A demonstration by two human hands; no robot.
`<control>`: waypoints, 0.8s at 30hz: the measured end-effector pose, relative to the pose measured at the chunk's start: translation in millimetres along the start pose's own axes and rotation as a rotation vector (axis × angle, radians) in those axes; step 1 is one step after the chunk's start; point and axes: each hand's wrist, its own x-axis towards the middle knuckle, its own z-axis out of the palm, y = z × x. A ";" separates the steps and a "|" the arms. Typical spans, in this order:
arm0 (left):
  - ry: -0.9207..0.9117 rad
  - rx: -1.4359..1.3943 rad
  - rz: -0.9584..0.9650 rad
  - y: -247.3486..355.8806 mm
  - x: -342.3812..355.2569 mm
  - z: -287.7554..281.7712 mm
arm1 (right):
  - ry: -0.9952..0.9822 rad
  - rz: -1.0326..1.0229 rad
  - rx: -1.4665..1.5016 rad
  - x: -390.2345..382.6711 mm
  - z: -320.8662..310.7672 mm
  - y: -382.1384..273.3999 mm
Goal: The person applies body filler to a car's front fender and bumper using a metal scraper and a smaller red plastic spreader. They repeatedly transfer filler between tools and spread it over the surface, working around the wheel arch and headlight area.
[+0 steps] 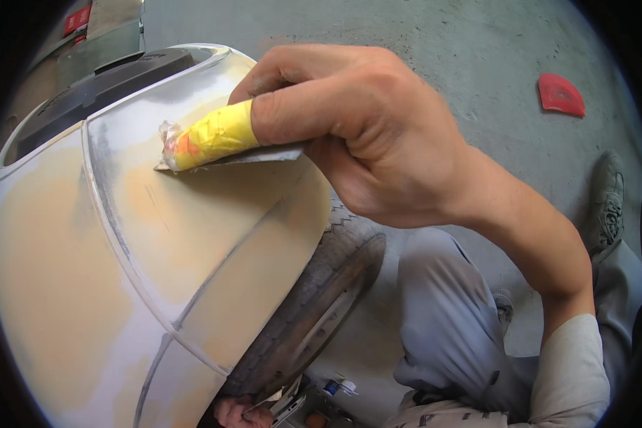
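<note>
From the head camera, my right hand (349, 128) is closing tight on a thin metal spreader blade (264, 155), my yellow-taped forefinger (210, 135) pressing it flat against the car's filler-coated fender panel (185, 235) at ten o'clock of my wrist. My left hand (234, 411), at six o'clock of the frame beneath the tyre (307, 307), is gripping another flat blade (282, 403). A red spreader (561, 95) is lying on the concrete floor (435, 50) at two o'clock.
</note>
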 end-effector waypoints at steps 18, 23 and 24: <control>-0.012 0.035 -0.047 -0.6 -7.7 -0.5 | 0.131 0.034 -0.193 -116.8 41.7 -43.3; -0.012 0.003 -0.040 -1.6 -10.9 -2.1 | 0.245 0.040 -0.143 -103.5 56.5 -37.0; -0.027 0.001 -0.023 -1.2 -10.9 -3.5 | 0.239 0.037 -0.178 -102.2 57.2 -36.0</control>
